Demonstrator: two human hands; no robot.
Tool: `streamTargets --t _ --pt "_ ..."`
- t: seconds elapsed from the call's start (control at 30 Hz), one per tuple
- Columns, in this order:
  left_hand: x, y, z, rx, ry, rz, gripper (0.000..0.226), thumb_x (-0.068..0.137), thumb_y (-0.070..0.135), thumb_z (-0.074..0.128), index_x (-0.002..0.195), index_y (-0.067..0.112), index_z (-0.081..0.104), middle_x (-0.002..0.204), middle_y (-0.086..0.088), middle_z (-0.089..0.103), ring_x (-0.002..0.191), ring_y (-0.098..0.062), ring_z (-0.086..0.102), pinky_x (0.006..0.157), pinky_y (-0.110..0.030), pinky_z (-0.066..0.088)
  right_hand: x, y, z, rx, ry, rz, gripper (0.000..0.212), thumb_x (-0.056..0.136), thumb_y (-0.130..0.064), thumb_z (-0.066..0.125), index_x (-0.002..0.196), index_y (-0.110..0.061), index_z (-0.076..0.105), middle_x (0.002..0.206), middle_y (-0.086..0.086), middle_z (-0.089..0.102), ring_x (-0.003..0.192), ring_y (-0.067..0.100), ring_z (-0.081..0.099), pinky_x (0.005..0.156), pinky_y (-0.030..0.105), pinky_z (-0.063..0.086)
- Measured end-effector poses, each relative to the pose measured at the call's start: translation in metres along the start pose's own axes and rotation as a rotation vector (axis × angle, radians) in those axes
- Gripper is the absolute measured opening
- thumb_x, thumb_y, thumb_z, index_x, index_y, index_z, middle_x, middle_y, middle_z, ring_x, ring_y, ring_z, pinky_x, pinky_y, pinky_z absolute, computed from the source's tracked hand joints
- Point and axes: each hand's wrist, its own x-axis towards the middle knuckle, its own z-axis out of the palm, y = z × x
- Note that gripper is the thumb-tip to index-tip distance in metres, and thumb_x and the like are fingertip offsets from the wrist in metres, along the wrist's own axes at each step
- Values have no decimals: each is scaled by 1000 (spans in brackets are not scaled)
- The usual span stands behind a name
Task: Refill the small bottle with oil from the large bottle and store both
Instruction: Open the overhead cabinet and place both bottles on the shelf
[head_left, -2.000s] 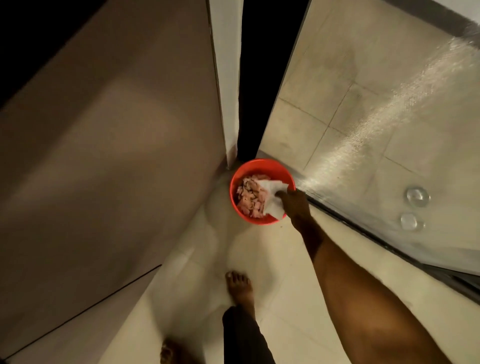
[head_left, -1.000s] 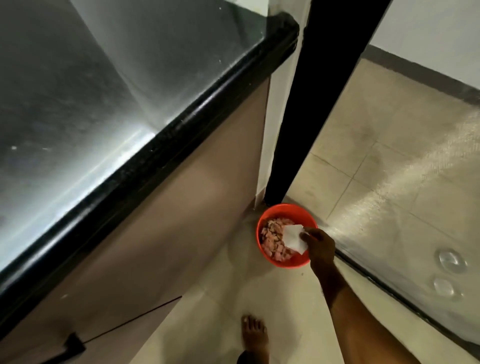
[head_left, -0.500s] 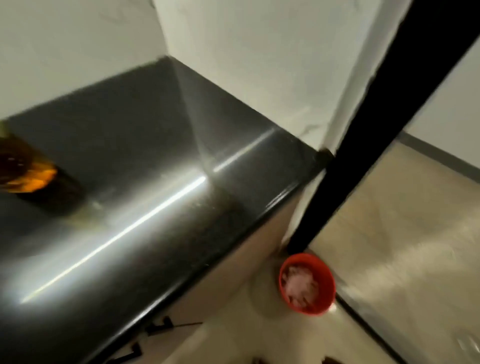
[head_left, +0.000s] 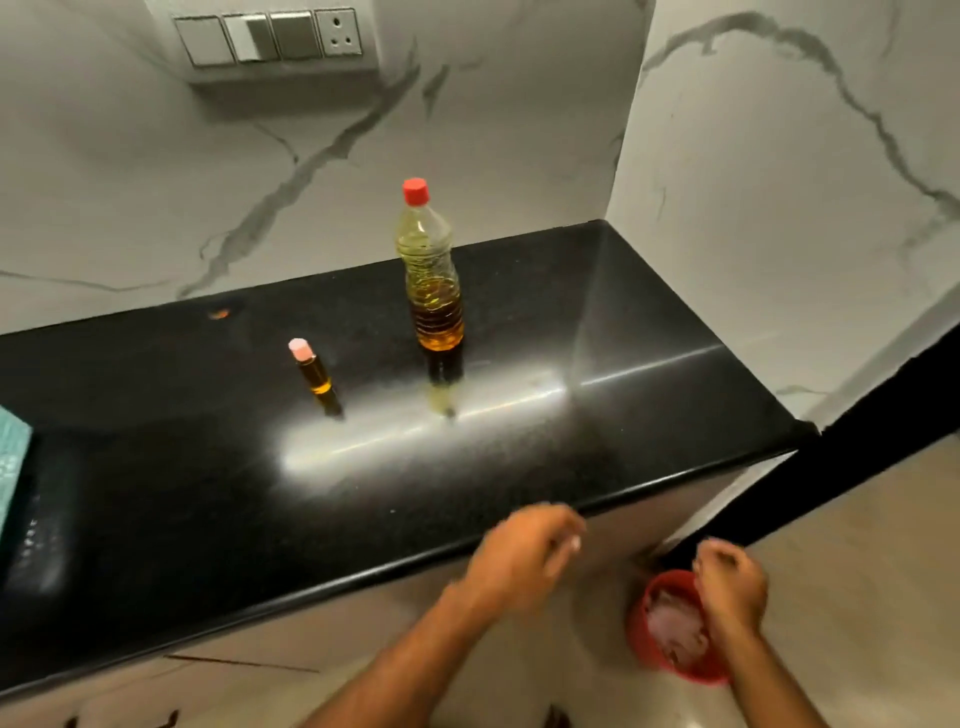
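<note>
View lifted from the floor bucket (head_left: 675, 623) to the black table (head_left: 649, 364), where capped large bottle (head_left: 434, 291) and small bottle (head_left: 313, 375) stand upright, apart; left hand (head_left: 519, 556) and right hand (head_left: 730, 577) loosely curled, empty; large bottle likely light, squashy, oil-slick, best gripped mid-body.

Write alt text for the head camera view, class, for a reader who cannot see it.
Two capped oil bottles stand apart on a black counter: a large bottle with a red cap and, to its left, a small bottle with a pink cap. Nearer the camera, the left hand and right hand hover empty at the counter's edge, above a red bucket on the floor.
</note>
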Motion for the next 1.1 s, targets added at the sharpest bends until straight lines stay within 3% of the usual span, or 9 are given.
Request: streamTargets --t 0.13,0.23,0.4,0.57,0.77,1.1 --pt "48 1 -63 135 266 -2 27 95 32 52 120 22 56 119 -4 61 106 -24 59 88 -39 50 8 -108 -2 -53 125 -244 26 90 -15 60 112 -3 65 113 23 66 107 40 60 90 41 45" --pt "74 -5 -109 347 365 -7 40 95 38 49 130 18 48 129 -7 53 113 -27 54 90 -42 48 12 -163 11 -148 95 -456 34 92 -23 58 120 -4 60 121 22 59 111 38 56 95 42 43" --pt "58 -34 -169 488 557 -85 48 94 43 48 133 15 44 130 -8 50 116 -27 52 90 -40 46 -24 -237 51 -289 -45 -698 46 94 -41 51 130 -11 52 133 19 50 119 35 51 99 43 42" --pt "14 -77 -208 521 650 -222 56 95 45 48 140 13 38 149 -11 36 138 -27 34 107 -43 37 -77 -269 93 -380 -175 -956 50 95 -46 47 134 -14 47 136 13 49 120 30 51 97 46 44" --pt "-45 -122 -243 573 715 -372 62 92 48 50 142 14 33 153 -13 28 141 -27 29 109 -41 35 -131 -290 143 -465 -275 -1200 53 95 -42 53 136 -11 45 134 13 50 118 29 53 95 45 45" --pt "-89 -149 -250 634 709 -460 75 86 57 53 144 16 27 155 -13 23 142 -27 27 111 -42 34 -180 -290 181 -492 -325 -1304 52 93 -42 55 135 -11 46 127 12 53 108 28 56 91 44 47"
